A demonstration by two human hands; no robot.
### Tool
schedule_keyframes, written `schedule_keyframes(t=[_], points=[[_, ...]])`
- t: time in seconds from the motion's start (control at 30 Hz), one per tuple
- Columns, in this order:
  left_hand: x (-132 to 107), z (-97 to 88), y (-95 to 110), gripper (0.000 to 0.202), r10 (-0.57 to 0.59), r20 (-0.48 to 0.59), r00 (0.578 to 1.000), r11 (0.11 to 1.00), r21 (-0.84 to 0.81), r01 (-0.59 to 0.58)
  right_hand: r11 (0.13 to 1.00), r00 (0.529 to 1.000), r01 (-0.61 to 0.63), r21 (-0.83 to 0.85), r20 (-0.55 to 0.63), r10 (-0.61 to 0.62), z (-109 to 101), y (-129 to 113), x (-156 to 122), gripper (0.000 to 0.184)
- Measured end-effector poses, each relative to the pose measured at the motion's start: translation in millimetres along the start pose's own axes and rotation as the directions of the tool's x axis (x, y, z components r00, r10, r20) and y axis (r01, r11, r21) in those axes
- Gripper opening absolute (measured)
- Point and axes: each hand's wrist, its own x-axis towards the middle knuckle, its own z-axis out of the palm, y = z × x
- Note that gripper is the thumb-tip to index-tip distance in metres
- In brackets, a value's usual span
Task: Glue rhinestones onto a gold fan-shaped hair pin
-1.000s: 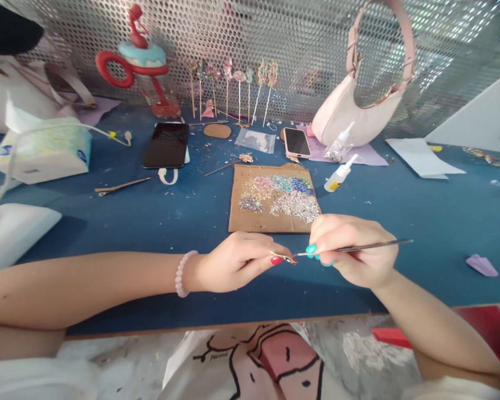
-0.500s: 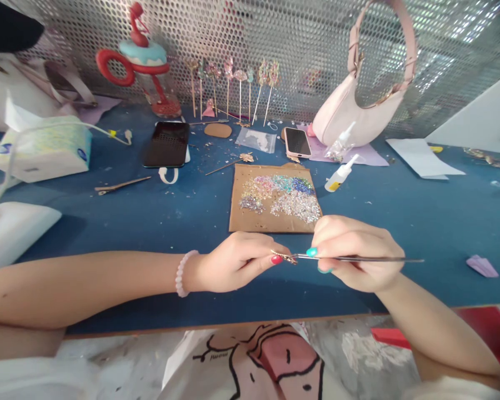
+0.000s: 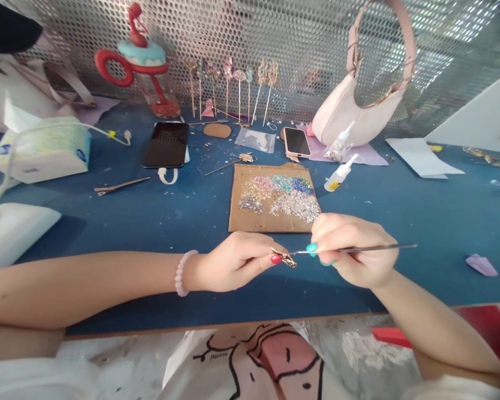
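Gems (image 3: 296, 205) on cardboard (image 3: 254, 224), bottle (image 3: 336, 180) right.

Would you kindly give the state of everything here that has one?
Left hand: holding golden ornament
Right hand: holding thin tool
Glittering bits: loose on cardboard
Black phone: unlit
Pink-edged phone: unlit
Tissue pack: open
Cable plug: unconnected
Cup: upright, lidded
Handbag: upright
Bottle: capping unclear

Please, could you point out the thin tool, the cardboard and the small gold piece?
Thin tool (image 3: 360, 249): head view, on its shaft.
Cardboard (image 3: 260, 223): head view, bare near part.
Small gold piece (image 3: 289, 260): head view, free end.
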Motion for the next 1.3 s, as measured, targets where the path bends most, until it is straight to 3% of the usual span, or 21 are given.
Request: schedule_keyframes(t=[0.77,1.3], points=[[-1.3,0.3,-1.3,0.034,0.02,0.029,0.999,1.0,-0.016,-0.019,0.991,0.995,-0.095,0.092,0.043,0.091,1.5,-0.1,0.3,0.008],[-0.1,-1.3,0.8,0.034,-0.006,0.046,0.999,0.998,-0.064,0.009,0.977,0.993,-0.115,0.181,-0.015,0.12,3.9,4.1,-2.4,0.007]])
